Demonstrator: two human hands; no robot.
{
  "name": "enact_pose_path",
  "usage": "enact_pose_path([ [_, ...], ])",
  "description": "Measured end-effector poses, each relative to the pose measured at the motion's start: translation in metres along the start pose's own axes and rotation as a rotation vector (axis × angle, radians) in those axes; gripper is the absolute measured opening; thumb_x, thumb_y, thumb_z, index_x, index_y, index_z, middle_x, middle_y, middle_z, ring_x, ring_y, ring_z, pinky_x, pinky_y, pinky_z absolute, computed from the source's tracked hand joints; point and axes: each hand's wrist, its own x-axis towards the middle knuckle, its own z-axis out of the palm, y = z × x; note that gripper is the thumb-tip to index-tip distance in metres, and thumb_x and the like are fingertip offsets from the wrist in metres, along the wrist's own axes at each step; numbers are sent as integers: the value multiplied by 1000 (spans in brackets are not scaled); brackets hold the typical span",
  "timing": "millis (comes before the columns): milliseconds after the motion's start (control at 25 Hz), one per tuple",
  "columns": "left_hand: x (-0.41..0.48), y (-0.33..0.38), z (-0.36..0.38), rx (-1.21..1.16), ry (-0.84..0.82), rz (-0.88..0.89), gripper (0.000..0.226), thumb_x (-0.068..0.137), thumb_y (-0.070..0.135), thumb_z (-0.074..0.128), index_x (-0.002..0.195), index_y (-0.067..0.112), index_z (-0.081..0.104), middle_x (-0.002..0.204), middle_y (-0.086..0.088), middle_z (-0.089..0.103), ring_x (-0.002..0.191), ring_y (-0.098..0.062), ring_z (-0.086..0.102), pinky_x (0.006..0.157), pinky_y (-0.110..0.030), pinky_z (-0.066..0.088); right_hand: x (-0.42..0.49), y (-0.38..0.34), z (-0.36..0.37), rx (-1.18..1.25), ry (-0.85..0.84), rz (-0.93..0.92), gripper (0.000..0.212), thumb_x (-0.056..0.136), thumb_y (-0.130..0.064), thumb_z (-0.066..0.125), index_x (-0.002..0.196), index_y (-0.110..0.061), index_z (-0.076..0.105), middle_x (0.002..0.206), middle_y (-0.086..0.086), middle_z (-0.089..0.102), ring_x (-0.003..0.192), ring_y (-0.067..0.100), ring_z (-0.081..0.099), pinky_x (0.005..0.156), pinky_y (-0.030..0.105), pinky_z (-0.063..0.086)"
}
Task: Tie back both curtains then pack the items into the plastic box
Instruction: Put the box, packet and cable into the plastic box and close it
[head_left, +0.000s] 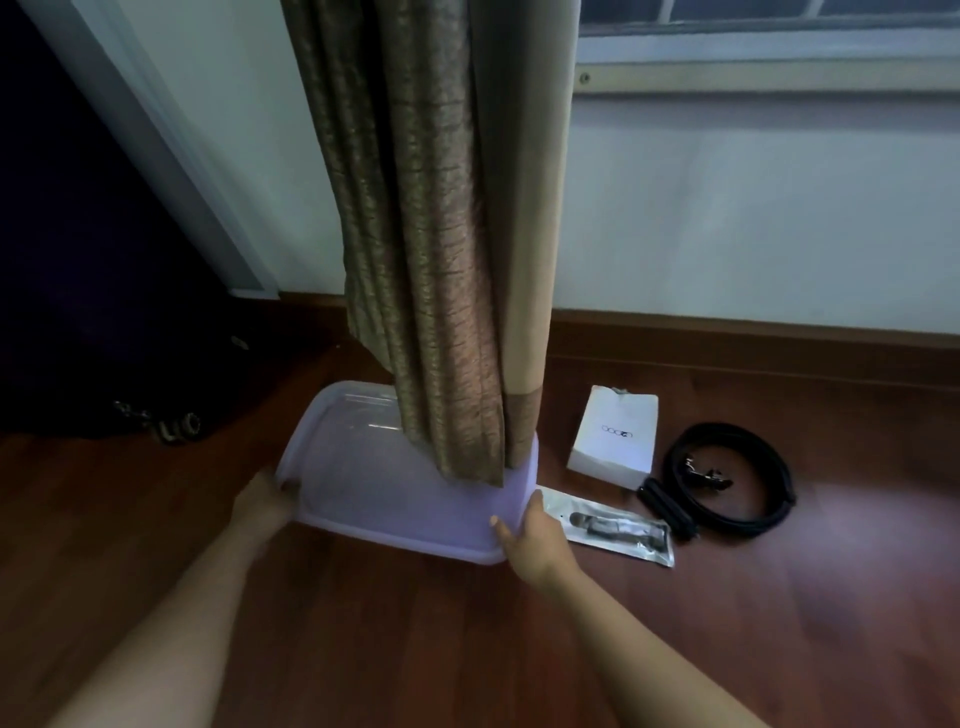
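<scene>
Packing step, we judge: left hand (264, 498) and right hand (531, 538) hold the plastic box (384, 512) between the grips, under the curtain (441, 260); next we slide it clear, then load the packet (610, 526) beside the right grip.

The curtain (431, 234) runs off the top edge, its hem covering part of the plastic box (363, 499). The left hand (262, 501) hides its fingers past the box's rim; the dark heap (176, 423) is too dim to identify.

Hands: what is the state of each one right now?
Left hand: holds the box by its left edge.
Right hand: holds the box by its right corner.
</scene>
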Motion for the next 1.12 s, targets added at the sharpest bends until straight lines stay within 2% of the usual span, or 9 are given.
enact_pose_path([
  [200,-44,-52,-29,-95,-23,-199,51,92,33,55,130,1,46,118,-26,57,97,-41,59,73,-47,53,-54,17,27,73,-94,3,69,90,-38,55,141,-3,23,128,13,56,112,29,57,88,33,48],
  [360,-102,-90,-44,-149,7,-281,31,87,23,62,108,1,60,106,-27,61,88,-40,62,68,-49,57,-109,33,40,60,-188,23,74,89,-39,57,143,-4,21,132,13,55,119,29,54,92,30,45],
  [560,-167,-98,-13,-49,-106,-263,31,73,32,73,84,4,63,89,-22,67,83,-34,65,77,-50,56,-155,65,-25,9,-188,105,64,86,-28,64,136,-6,30,132,13,53,118,27,54,84,25,41],
  [680,-207,-60,29,-92,-268,-169,24,73,21,75,85,6,60,89,-18,67,81,-29,65,76,-46,56,-165,107,-95,-82,-157,169,62,80,-31,71,125,-6,36,124,11,55,110,25,55,76,26,41],
  [800,-233,-19,74,-128,-410,-89,39,63,24,75,92,5,55,90,-14,65,78,-26,65,64,-37,57,-177,159,-145,-52,-70,221,60,72,-31,78,115,-8,41,117,10,58,104,24,58,85,35,49],
  [920,-240,2,109,-73,-518,10,36,72,21,73,96,4,52,92,-12,63,73,-19,62,58,-30,55,-182,206,-160,56,2,247,58,68,-27,81,111,-14,43,112,8,61,101,22,61,88,43,51],
  [1000,-236,5,121,10,-551,93,45,61,30,72,91,7,49,84,-9,60,68,-16,59,55,-30,53,-186,228,-153,136,44,247,61,66,-27,82,113,-14,44,110,6,63,99,20,63,89,44,53],
  [1080,-230,6,123,41,-591,136,60,52,36,69,99,9,46,89,-11,59,71,-18,60,64,-38,56,-189,239,-147,213,90,225,66,64,-31,84,116,-16,44,109,3,64,100,18,64,89,40,53],
  [1120,-227,7,123,82,-613,157,77,51,41,71,115,9,43,102,-14,59,82,-23,62,72,-41,56,-193,239,-145,245,104,222,70,63,-35,84,118,-18,43,110,2,63,100,17,63,88,37,53],
])
